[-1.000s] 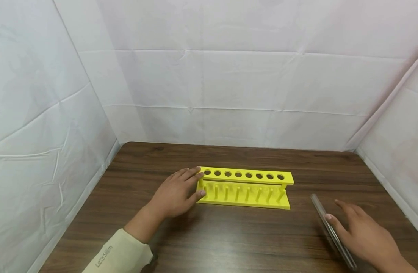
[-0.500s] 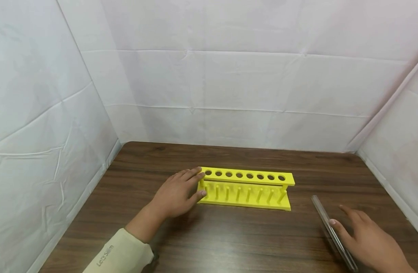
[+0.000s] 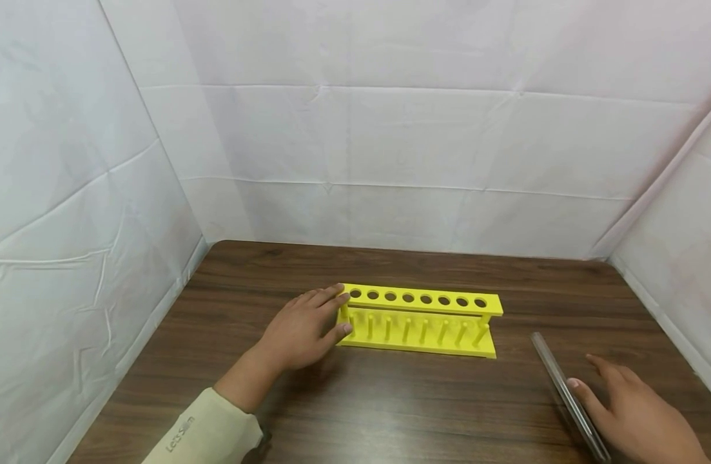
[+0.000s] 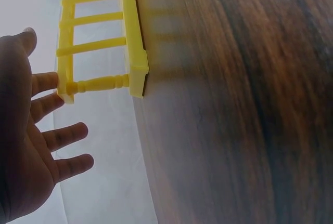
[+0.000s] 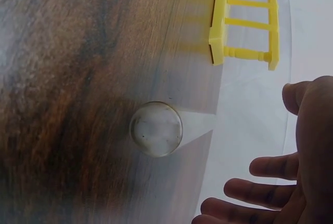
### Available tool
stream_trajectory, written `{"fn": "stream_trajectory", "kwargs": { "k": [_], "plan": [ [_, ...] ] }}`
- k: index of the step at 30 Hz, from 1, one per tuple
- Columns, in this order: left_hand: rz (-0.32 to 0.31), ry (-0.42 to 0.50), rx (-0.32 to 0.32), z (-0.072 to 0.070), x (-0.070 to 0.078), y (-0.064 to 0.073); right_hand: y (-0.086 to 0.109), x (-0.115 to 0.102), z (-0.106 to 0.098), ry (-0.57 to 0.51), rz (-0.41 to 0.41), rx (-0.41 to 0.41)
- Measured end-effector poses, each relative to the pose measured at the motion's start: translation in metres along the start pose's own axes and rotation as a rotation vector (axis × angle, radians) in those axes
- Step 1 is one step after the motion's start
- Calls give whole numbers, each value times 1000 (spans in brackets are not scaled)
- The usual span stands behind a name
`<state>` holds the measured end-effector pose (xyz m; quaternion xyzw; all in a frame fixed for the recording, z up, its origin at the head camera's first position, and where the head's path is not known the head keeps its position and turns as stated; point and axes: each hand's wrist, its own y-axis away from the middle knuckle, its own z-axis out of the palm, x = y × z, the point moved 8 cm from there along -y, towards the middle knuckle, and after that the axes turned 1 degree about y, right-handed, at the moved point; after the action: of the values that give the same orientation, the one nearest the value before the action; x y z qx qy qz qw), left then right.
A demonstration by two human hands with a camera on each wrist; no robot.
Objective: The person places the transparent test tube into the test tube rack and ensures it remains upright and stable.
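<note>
A yellow test tube rack (image 3: 416, 351) stands upright on the table, with a row of round holes along its top bar and a row of pegs on its base. At its left end my left hand (image 3: 300, 332) has its fingertips on the top bar and its thumb near the base. The left wrist view shows that hand (image 4: 26, 146) with fingers spread and straight. To the right of the rack lies a clear test tube (image 3: 555, 370), its round end (image 5: 156, 129) facing the right wrist camera. My right hand (image 3: 636, 409) hovers beside the tube with relaxed fingers, holding nothing.
Dark wood-grain tabletop (image 3: 413, 412) surrounds the rack and tube. White cloth walls (image 3: 413, 142) close in the table's back and both sides.
My right hand has drifted slightly right and toward me, away from the test tube. My left hand stays at the rack's end; rack and tube keep their places.
</note>
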<state>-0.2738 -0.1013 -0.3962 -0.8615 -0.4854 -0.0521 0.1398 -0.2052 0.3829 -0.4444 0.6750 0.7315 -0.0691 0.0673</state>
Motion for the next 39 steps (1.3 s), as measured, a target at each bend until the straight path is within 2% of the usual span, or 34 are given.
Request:
{"fn": "stream_trajectory", "kwargs": {
  "k": [26,35,39],
  "plan": [
    [-4,7,0,4,-2,0,2,10,13,0,75,-218],
    [-2,15,-1,3,-2,1,4,15,23,-28,144,-268],
    [1,19,2,2,-2,1,7,13,26,-24,137,-278]
  ]
}}
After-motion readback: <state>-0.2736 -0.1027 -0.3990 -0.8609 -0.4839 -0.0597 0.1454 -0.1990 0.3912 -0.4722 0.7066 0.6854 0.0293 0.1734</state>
